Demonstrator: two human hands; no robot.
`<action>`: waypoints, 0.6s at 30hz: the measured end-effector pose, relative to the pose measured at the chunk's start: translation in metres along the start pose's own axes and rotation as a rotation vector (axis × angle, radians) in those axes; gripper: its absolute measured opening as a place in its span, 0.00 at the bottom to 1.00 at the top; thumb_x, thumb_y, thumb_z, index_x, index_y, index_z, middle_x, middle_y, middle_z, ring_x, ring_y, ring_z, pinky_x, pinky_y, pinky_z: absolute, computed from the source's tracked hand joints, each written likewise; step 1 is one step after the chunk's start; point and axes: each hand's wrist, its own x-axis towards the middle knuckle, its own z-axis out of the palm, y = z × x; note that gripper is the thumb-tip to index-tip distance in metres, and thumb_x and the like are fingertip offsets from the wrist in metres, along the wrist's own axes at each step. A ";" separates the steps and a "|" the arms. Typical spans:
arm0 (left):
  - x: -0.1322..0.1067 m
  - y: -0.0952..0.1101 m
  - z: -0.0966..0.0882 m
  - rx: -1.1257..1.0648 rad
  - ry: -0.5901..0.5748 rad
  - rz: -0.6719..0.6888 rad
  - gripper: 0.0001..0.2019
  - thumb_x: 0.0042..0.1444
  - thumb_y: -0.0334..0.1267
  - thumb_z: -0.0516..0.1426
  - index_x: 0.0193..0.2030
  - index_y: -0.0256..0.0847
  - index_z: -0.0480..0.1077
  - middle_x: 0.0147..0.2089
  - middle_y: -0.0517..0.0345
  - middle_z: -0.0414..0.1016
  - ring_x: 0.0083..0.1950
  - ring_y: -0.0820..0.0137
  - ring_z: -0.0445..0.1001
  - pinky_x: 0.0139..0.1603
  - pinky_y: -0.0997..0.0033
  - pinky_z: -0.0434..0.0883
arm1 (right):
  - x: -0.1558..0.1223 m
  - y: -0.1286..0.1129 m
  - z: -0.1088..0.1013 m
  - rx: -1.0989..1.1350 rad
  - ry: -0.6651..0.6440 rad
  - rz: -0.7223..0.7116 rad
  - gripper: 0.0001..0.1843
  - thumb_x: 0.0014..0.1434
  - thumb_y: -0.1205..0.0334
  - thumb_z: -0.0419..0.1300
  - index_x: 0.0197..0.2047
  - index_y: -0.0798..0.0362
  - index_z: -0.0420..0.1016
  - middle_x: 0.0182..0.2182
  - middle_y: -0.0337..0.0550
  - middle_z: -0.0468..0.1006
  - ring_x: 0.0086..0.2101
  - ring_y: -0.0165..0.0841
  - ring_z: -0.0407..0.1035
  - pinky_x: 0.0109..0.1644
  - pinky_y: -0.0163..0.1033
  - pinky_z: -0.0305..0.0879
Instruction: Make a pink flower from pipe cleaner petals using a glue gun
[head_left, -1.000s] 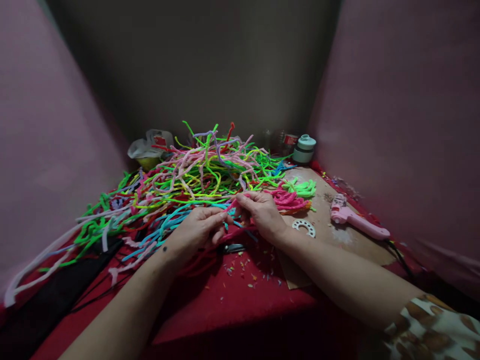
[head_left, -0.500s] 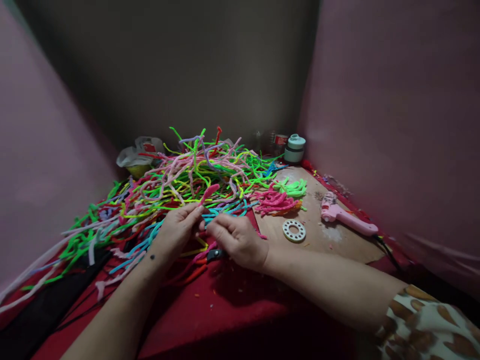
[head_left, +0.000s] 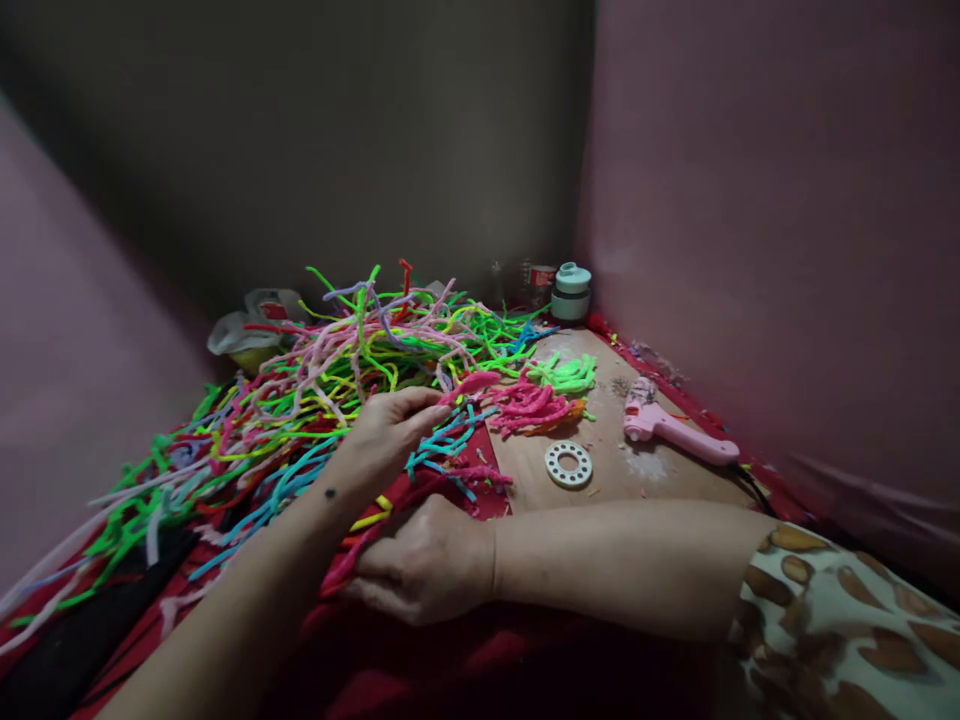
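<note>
My left hand [head_left: 390, 428] pinches a pink pipe cleaner [head_left: 471, 383] at the near edge of a big tangled pile of coloured pipe cleaners [head_left: 352, 350]. Blue strands [head_left: 442, 450] lie just under its fingers. My right hand [head_left: 427, 570] rests lower down on the red cloth [head_left: 420, 660], knuckles up. Its fingers are curled among red and pink strands, and what they grip is hidden.
A wooden board [head_left: 645, 475] on the right carries a white ring [head_left: 568, 464], a pink glue gun [head_left: 675, 430] and bundles of pink [head_left: 532, 408] and green [head_left: 562, 375] pieces. A mint container [head_left: 572, 291] and a plastic bag [head_left: 251, 325] stand at the back. Walls close in on both sides.
My right hand has let go of the strand and dropped toward me onto the cloth. My left hand has kept the pink pipe cleaner and shifted slightly right.
</note>
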 end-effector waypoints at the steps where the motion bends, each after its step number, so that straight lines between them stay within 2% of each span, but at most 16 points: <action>1: 0.006 0.004 0.007 0.017 -0.025 0.039 0.12 0.47 0.45 0.57 0.29 0.36 0.72 0.21 0.66 0.59 0.23 0.77 0.55 0.24 0.77 0.55 | 0.000 0.000 0.000 0.005 -0.011 -0.022 0.17 0.61 0.56 0.47 0.25 0.53 0.69 0.19 0.38 0.74 0.22 0.30 0.69 0.20 0.35 0.53; 5: 0.032 0.008 0.033 0.062 -0.101 0.113 0.14 0.47 0.47 0.56 0.27 0.36 0.71 0.21 0.65 0.59 0.25 0.76 0.58 0.26 0.76 0.56 | 0.001 -0.001 0.002 0.017 -0.042 -0.106 0.15 0.59 0.58 0.49 0.25 0.52 0.69 0.16 0.36 0.70 0.19 0.29 0.66 0.18 0.36 0.49; 11: 0.062 0.002 0.054 0.139 -0.150 0.156 0.15 0.49 0.48 0.55 0.26 0.35 0.72 0.18 0.66 0.57 0.22 0.77 0.54 0.23 0.75 0.53 | 0.004 -0.001 0.002 0.061 -0.071 -0.038 0.18 0.57 0.52 0.51 0.20 0.51 0.67 0.15 0.37 0.69 0.22 0.30 0.67 0.17 0.36 0.48; 15: 0.066 0.000 0.060 0.177 -0.242 0.241 0.14 0.49 0.45 0.55 0.28 0.36 0.72 0.23 0.63 0.65 0.27 0.74 0.62 0.28 0.76 0.59 | 0.008 -0.002 -0.006 0.118 -0.127 0.058 0.18 0.57 0.51 0.53 0.20 0.52 0.66 0.15 0.35 0.69 0.22 0.29 0.67 0.18 0.34 0.49; 18: 0.060 -0.002 0.066 0.385 -0.278 0.325 0.11 0.52 0.42 0.54 0.34 0.37 0.74 0.29 0.59 0.71 0.31 0.70 0.68 0.32 0.74 0.61 | 0.010 -0.002 -0.008 0.184 -0.203 0.053 0.18 0.58 0.52 0.52 0.20 0.52 0.66 0.14 0.35 0.68 0.23 0.28 0.66 0.23 0.32 0.56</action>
